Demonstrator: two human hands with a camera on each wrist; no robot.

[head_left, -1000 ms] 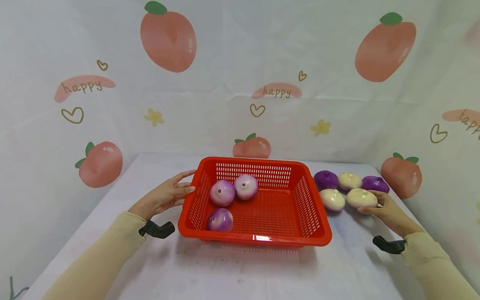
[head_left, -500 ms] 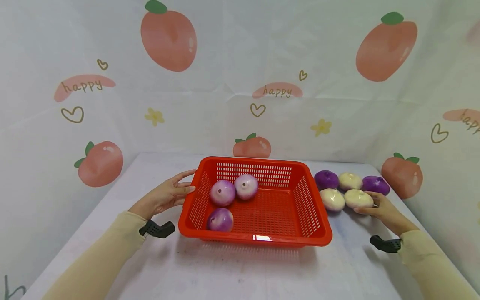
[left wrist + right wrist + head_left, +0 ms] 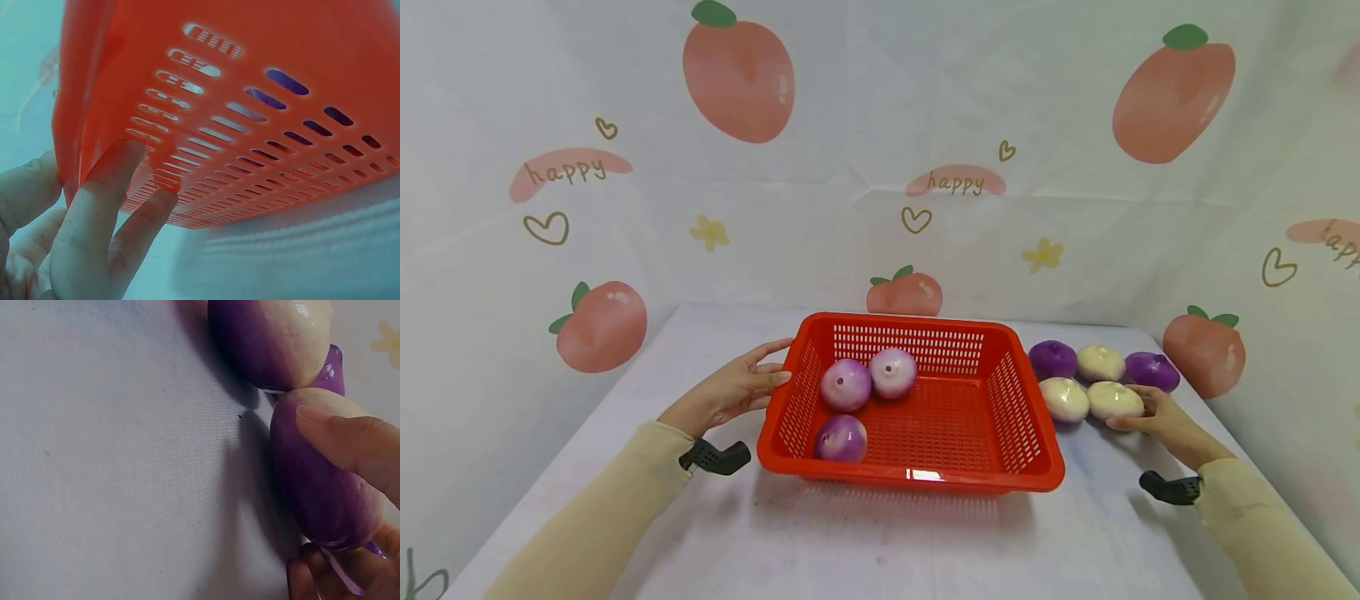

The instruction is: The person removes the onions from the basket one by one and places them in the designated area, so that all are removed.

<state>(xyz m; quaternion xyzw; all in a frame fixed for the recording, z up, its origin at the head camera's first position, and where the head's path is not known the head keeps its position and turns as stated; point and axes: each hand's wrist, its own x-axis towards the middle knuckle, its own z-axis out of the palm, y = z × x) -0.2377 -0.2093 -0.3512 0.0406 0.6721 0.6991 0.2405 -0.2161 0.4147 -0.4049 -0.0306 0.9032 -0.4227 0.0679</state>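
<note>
My left hand [image 3: 722,396] is at the left end of the red plastic basket [image 3: 925,479], its spread, mostly straight fingers touching the rim. In the left wrist view, fingertips [image 3: 128,156] rest against the slotted outer wall below the rim. On the right, my right hand [image 3: 1176,429] holds a cream-topped, purple-bottomed onion [image 3: 1114,400] between thumb and fingers. The right wrist view shows the thumb [image 3: 337,437] on its pale side and fingers curled at its far end. A similar onion [image 3: 1063,400] sits right beside it.
Three purple-and-white onions [image 3: 846,385] lie in the basket's left part. Behind the held onion stand a purple onion [image 3: 1052,360], a cream one [image 3: 1101,363] and another purple one [image 3: 1152,371]. A printed cloth [image 3: 850,225] rises behind the white table [image 3: 880,558].
My right hand has shifted slightly left with the onion, bringing it close against the neighbouring cream-topped one. The left hand and basket look the same.
</note>
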